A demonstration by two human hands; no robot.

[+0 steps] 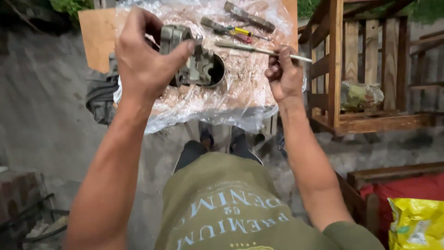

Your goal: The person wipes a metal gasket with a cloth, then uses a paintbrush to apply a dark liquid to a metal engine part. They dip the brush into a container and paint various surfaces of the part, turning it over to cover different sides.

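Note:
My left hand [141, 58] grips a grey metal engine part [196, 62], a carburettor-like casting with a round opening, and holds it above a board covered in clear plastic sheet [231, 99]. My right hand [283, 76] pinches a thin rod-like tool [259, 50] whose tip points left toward the casting. On the sheet behind lie a screwdriver with a yellow and red handle [238, 32] and a flat rusty tool [249, 17].
A wooden crate frame [351, 69] stands right of the board, with a crumpled bag [360, 95] inside. A yellow bag [416, 224] and red cloth [411, 187] sit at lower right. A dark bundle [99, 97] hangs off the board's left edge. Concrete ground lies below.

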